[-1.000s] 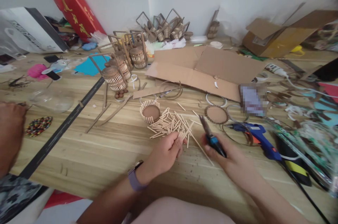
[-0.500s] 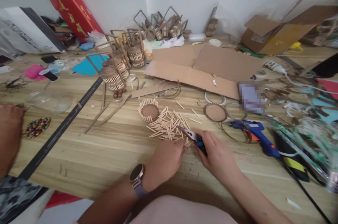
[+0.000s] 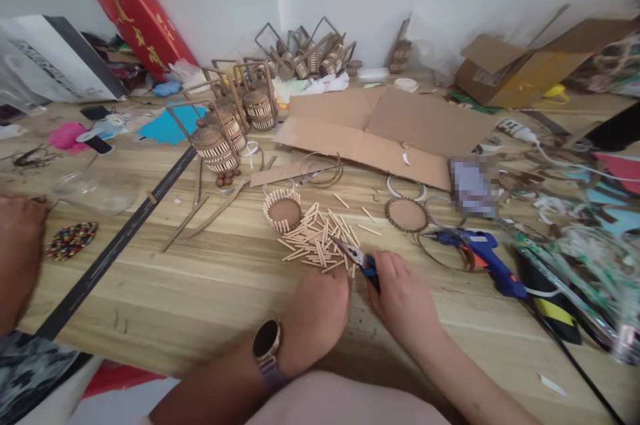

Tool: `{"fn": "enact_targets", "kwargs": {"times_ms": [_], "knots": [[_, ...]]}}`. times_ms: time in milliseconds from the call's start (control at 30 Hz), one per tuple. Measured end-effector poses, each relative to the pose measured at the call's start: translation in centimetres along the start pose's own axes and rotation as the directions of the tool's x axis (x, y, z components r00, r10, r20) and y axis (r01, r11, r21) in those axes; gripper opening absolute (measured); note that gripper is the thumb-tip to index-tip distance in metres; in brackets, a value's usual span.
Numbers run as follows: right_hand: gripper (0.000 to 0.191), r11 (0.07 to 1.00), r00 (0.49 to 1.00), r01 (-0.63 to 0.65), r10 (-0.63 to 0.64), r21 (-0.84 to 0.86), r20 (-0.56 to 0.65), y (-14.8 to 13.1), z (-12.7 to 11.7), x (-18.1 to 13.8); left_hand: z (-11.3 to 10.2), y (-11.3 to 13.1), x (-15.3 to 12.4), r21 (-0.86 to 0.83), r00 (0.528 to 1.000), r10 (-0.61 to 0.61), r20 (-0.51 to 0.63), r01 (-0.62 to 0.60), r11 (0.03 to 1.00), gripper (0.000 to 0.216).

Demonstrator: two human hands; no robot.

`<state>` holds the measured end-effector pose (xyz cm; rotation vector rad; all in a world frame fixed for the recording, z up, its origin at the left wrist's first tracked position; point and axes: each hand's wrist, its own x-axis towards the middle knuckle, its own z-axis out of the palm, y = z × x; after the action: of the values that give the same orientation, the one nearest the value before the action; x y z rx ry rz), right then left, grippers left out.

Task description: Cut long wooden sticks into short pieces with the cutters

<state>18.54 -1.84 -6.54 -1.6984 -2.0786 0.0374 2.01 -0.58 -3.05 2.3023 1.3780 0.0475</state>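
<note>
My right hand (image 3: 403, 295) is closed around the handles of blue-and-black needle-nose pliers (image 3: 356, 255), whose jaws point up and left over a pile of short pale wooden sticks (image 3: 315, 238). Just left of the pliers, my left hand (image 3: 320, 305) is curled at the near edge of the pile. Its fingertips are mostly hidden; a pale stick end shows beside them, but I cannot tell what they grip. Behind the pile stands a round brown base (image 3: 284, 213) ringed with upright sticks. To the right lies a similar flat disc (image 3: 407, 214) without sticks.
A blue glue gun (image 3: 493, 258) lies at right by thin hoops and plastic scraps. Flattened cardboard (image 3: 345, 128) spreads behind. Finished small lidded baskets (image 3: 214, 148) stand at back left. Another person's hand (image 3: 20, 251) rests at far left near a beaded coil (image 3: 73, 241).
My left hand has drawn slightly down toward me, its wrist turning a little. The pliers and right hand have shifted slightly left, and the jaws remain over the sticks.
</note>
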Motion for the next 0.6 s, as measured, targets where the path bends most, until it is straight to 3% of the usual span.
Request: {"fn": "enact_targets", "kwargs": {"times_ms": [100,167,233,300,333,400,600], "knots": [[0.011,0.998,0.999,-0.050,0.050,0.047,0.013,0.8,-1.0,0.7,0.2,-0.6,0.3,-0.158,0.999,-0.013,-0.039,0.006,0.987,0.031],[0.012,0.991,0.997,-0.060,0.053,0.119,0.063,1.1,-2.2,1.2,0.1,-1.4,0.8,-0.388,0.997,-0.051,-0.052,0.027,0.921,0.030],[0.012,0.967,0.983,-0.035,-0.012,0.251,0.181,0.9,-3.3,1.5,0.0,-2.0,1.5,-0.703,0.996,-0.061,0.066,0.090,0.706,0.034],[0.015,0.922,0.942,-0.002,-0.128,0.387,0.311,0.3,-4.0,1.5,0.1,-2.2,1.9,-0.876,0.983,-0.018,0.182,0.170,0.450,0.035],[0.017,0.904,0.918,0.009,-0.177,0.427,0.356,-0.1,-4.1,1.5,0.2,-2.2,2.0,-0.910,0.976,0.006,0.215,0.198,0.365,0.037],[0.019,0.900,0.901,0.015,-0.201,0.436,0.385,-0.7,-3.9,1.4,0.4,-1.8,2.1,-0.932,0.970,0.032,0.239,0.220,0.290,0.043],[0.013,0.890,0.980,-0.085,-0.007,0.447,0.200,-0.6,-2.3,1.2,0.6,-1.4,2.0,-0.945,0.956,0.094,0.277,0.254,0.204,0.061]]}}
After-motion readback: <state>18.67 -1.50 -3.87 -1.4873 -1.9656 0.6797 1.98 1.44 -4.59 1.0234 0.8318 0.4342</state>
